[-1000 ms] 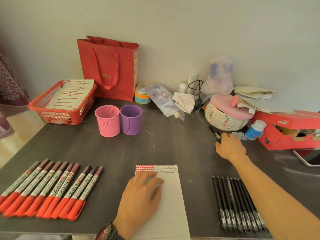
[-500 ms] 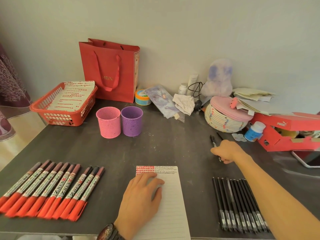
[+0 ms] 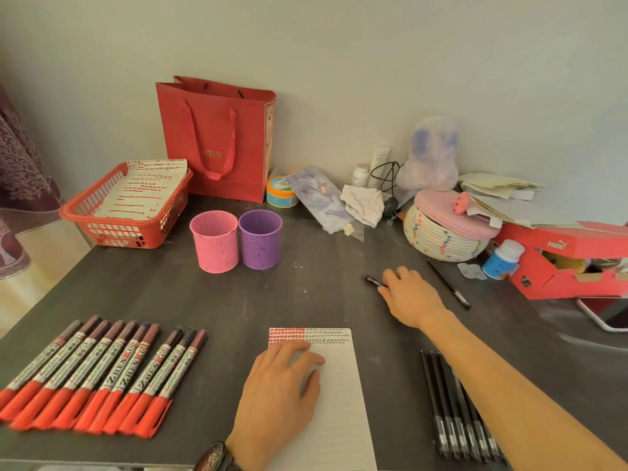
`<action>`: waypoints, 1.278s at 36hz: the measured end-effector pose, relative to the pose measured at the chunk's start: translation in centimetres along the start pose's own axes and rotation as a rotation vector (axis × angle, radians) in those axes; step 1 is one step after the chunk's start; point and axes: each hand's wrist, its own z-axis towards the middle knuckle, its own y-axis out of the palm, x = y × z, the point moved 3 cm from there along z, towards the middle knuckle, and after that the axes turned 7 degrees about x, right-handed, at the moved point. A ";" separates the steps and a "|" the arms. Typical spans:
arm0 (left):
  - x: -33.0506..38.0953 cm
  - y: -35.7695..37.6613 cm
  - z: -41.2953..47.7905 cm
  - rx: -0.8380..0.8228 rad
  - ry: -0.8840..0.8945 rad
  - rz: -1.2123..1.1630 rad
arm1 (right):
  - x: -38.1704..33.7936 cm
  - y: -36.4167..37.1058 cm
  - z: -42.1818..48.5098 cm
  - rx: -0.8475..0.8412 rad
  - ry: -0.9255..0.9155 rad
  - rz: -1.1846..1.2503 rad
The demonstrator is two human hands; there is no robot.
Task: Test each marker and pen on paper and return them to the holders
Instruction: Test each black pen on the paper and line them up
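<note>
Back from the woven basket (image 3: 441, 244) came the right hand (image 3: 409, 297), grip pinched on a black pen (image 3: 371, 279) at the bench (image 3: 306, 300); left hand (image 3: 278, 390), fingers straight, pinned the paper (image 3: 339, 385), whose blank lines wanted the tip.

Left hand (image 3: 282, 392) lies flat, palm down, fingers relaxed, at lower centre. Right forearm extends from the lower right; the right hand (image 3: 409, 297), right of centre, grips a black pen (image 3: 372, 280).
</note>
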 end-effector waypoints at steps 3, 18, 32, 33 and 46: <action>0.1 -0.1 0.1 0.007 0.001 -0.009 | -1.8 -0.2 0.0 0.032 0.014 0.183; 0.1 -1.0 1.4 -0.241 0.087 0.091 | -5.9 -3.8 -8.8 0.182 0.779 2.167; 1.5 0.8 4.5 -0.218 0.057 0.027 | -7.8 -0.2 -10.0 0.178 0.582 1.864; 1.5 1.2 4.3 -0.225 0.053 0.021 | -7.7 0.1 -10.3 0.181 0.561 1.820; 0.6 2.6 3.3 -0.212 0.010 0.015 | -7.4 2.1 -12.1 0.486 0.501 1.013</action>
